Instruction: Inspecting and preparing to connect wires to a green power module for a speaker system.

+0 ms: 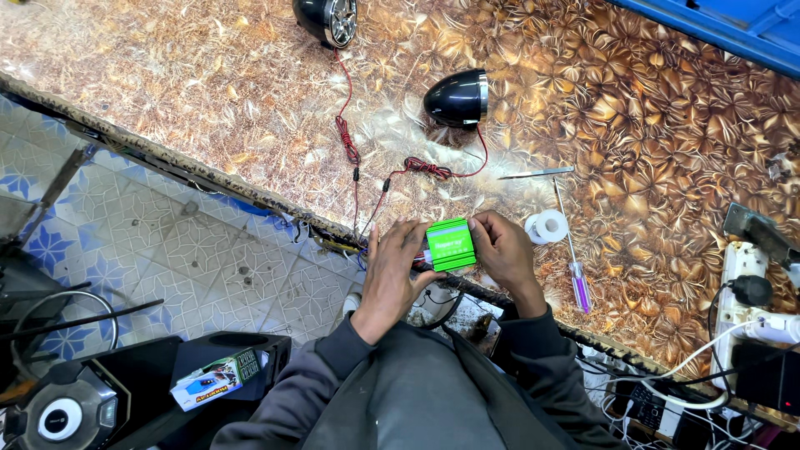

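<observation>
In the head view, both hands met at the near edge of the workbench (208, 92), a top covered in a brown leaf pattern, and between them sat a small green box-shaped module (451, 244) with ribbed sides. The left hand (392, 271) cupped its left end, fingers curled together around it, and the right hand (502, 250) pinched its right end, thumb and fingers clamped on the casing. Thin red and black wires (360, 179) ran from under the module up across the bench to two black bullet-shaped speakers, one (457, 98) near the middle and another (327, 20) at the far edge. To the right of the hands lay a white tape roll (547, 226), a purple-handled screwdriver (577, 279) and metal tweezers (536, 173); a power strip (742, 292) with plugs sat toward the right edge. The step looked like holding and inspecting the module with its leads already trailing; any further move would call for a steady grip on the casing and care not to tug the thin wires
</observation>
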